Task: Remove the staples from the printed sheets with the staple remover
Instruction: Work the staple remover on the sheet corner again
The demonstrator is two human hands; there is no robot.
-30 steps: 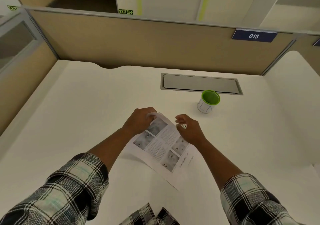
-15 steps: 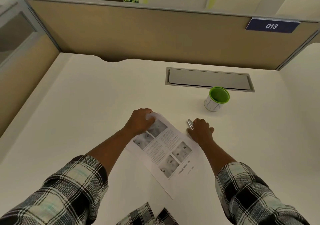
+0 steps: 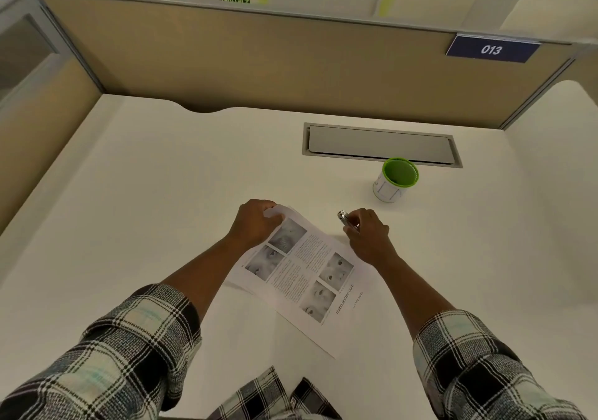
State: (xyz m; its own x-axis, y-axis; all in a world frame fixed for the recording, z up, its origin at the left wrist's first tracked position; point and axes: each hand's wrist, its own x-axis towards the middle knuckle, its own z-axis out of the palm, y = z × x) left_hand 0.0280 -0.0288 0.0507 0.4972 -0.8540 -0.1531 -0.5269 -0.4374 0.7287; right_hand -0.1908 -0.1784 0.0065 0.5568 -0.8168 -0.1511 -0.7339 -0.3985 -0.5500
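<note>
The printed sheets [image 3: 301,274] lie at an angle on the white surface [image 3: 145,193], close in front of me, with their far corner pointing away toward the partition and the long edges running down to my right. The top page shows grey photographs set beside blocks of text, and a line of lettering runs along its lower right margin. My left hand [image 3: 255,225] rests on the far corner of the sheets, its grip curled shut on the paper there, and the corner bends up a little against the fingers. Just beside the sheets' right edge, my right hand [image 3: 369,235] sits on the surface with its grip shut around the staple remover [image 3: 348,220], a small shiny metal piece whose tip sticks out past the fingers toward the far left; I cannot tell whether it touches the paper. Both forearms are bare, with plaid sleeves [image 3: 129,355] pushed back above them. Farther off and to the right stands a small white cup with a green rim [image 3: 396,180], upright and well apart from the hands. Right behind it a grey rectangular hatch [image 3: 382,144] is let into the surface. A tan partition [image 3: 259,63] closes the far side and carries a blue plate reading 013 [image 3: 492,50].
</note>
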